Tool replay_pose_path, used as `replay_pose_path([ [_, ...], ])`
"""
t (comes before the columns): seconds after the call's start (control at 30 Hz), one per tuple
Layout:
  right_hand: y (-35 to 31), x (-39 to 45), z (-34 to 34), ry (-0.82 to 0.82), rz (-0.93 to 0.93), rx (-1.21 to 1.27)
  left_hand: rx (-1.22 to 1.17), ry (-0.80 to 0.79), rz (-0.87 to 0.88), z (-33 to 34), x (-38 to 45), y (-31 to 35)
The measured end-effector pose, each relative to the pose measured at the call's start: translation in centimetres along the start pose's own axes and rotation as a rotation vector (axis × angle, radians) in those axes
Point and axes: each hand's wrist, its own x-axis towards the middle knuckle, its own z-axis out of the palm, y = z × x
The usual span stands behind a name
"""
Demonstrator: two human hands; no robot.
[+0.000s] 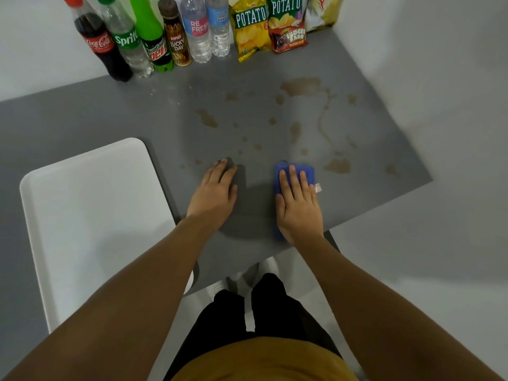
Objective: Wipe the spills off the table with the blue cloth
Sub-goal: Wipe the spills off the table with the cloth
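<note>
I look down from a head camera at a grey table (115, 116) set against white walls. My right hand (298, 206) lies flat, palm down, on the folded blue cloth (295, 169) near the table's front edge, toward its right side. The fingers are straight and close together, pressing the cloth to the surface rather than gripping it; blue shows beyond the fingertips and beside the thumb. My left hand (214, 192) rests flat on the bare tabletop just left of the cloth, fingers straight and slightly spread, holding nothing. Both forearms reach forward from the bottom of the view, roughly parallel.

Brown spills (301, 86) dot the table beyond the hands, from its middle to the right edge, with the largest puddle toward the back. One patch lies just right of the cloth. A white tray (90, 215) sits at the front left. Along the back edge stand six drink bottles (154, 37), with snack packets (272, 26) in the back right corner.
</note>
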Motion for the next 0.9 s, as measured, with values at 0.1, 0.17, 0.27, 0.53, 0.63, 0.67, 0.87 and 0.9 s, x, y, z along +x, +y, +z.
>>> replay_pose_path([
  [0.1, -1.5, -2.4, 0.9, 0.063, 0.025, -0.041, -0.013, 0.024, 0.009, 0.1, 0.3, 0.5],
  [0.17, -2.7, -2.6, 1.3, 0.066, -0.019, -0.031, -0.019, 0.037, 0.01, 0.2, 0.6, 0.6],
  [0.27, -3.0, -0.4, 0.8, 0.019, -0.136, -0.005, -0.006, 0.034, -0.002, 0.4, 0.9, 0.6],
  [0.53, 2.0, 5.5, -1.7, 0.007, -0.095, 0.057, 0.043, 0.033, 0.015, 1.0, 1.4, 1.5],
  [0.63, 3.9, 4.6, -1.9, 0.017, -0.036, 0.074, 0.044, 0.012, 0.064, 1.7, 1.6, 2.7],
  [0.67, 4.3, 4.0, -1.9, 0.02, -0.014, 0.069, 0.039, 0.002, 0.071, 1.9, 1.8, 3.2],
  [0.87, 3.6, -0.2, -0.5, 0.02, 0.025, -0.027, 0.033, 0.001, 0.124, 3.8, 2.7, 6.6],
  [0.9, 3.5, -0.1, -0.5, 0.005, -0.005, -0.013, 0.038, -0.004, 0.117, 4.0, 2.9, 7.0],
])
